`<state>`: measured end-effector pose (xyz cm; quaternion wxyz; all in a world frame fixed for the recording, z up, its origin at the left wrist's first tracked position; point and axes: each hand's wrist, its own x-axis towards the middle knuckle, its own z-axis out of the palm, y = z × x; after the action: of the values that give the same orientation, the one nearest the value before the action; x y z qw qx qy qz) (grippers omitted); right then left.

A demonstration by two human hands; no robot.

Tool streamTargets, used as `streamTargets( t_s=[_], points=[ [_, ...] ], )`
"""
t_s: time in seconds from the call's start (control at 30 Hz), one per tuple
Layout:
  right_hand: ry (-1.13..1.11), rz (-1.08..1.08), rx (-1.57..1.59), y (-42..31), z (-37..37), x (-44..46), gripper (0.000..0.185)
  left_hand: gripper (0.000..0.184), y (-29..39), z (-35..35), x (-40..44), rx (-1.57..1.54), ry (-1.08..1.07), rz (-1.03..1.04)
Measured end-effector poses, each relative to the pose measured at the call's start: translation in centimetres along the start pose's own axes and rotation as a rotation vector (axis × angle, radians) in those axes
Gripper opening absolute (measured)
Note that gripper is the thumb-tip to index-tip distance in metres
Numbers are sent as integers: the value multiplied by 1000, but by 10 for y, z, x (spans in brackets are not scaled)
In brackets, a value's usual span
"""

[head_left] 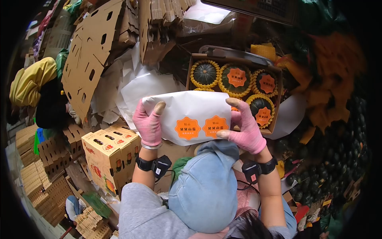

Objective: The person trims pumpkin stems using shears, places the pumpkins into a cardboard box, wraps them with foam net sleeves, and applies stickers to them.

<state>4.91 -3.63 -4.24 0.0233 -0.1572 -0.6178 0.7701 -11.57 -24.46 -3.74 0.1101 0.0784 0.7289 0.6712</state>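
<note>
A white sticker sheet with two orange scalloped labels along its lower edge is stretched between my hands. My left hand, in a pink glove with pale fingertips, grips the sheet's left end. At the other end my right hand, gloved the same way, holds the sheet, its thumb on the right-hand label. Just beyond, an open cardboard box holds several dark green squashes in yellow foam nets. Orange labels show on some of them. The sheet and my right hand cover part of the box.
Closed printed cartons stand at the left. Behind them lie white paper sheets and flat cardboard blanks. Many loose squashes are piled at the right. Another person in a yellow top is at far left.
</note>
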Motion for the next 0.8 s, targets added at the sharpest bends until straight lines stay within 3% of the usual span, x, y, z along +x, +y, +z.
streamTargets(
  t_s=[0.03, 0.1, 0.2, 0.3, 0.37, 0.4, 0.47, 0.5, 0.57, 0.63, 0.73, 0.77, 0.8],
  points=[
    [37, -89, -19, 0, 6, -1, 62, 20, 1, 1, -1, 3, -25, -6],
    [8, -51, -269, -11, 2, -1, 43, 21, 10, 1, 1, 16, -75, -13],
    [125, 34, -456, -20, -1, -2, 28, 22, 9, -20, 8, 128, -148, 41],
    [70, -311, -728, -20, -6, 1, 22, 33, 20, -13, 12, 91, -122, 103],
    [-23, -211, -376, -19, -9, -1, 16, 44, 35, -4, 14, 11, -96, 89],
    [-67, -162, -202, -19, -11, -1, 13, 58, 36, -20, 16, 50, -262, -18],
    [-62, -34, 77, -23, -8, 0, 9, 53, 32, -29, 22, -181, -524, -5],
    [-6, 38, 185, -26, -5, 0, 8, 50, 33, -27, 14, -291, -518, -68],
    [165, 17, 310, -32, 10, 7, 9, 29, 40, -21, 10, -43, -431, -129],
    [144, -37, 103, -17, 9, 8, 16, 21, 28, -31, 12, 194, -406, -155],
    [8, -360, -435, -2, 0, 15, 23, 19, 6, -39, 11, 43, -335, -236],
    [-11, -502, -528, -7, 1, 22, 21, 18, -3, -41, 10, 7, -295, -269],
    [-112, -506, -389, -13, -2, 24, 19, 18, -12, -49, 12, 53, -293, -302]
  ],
)
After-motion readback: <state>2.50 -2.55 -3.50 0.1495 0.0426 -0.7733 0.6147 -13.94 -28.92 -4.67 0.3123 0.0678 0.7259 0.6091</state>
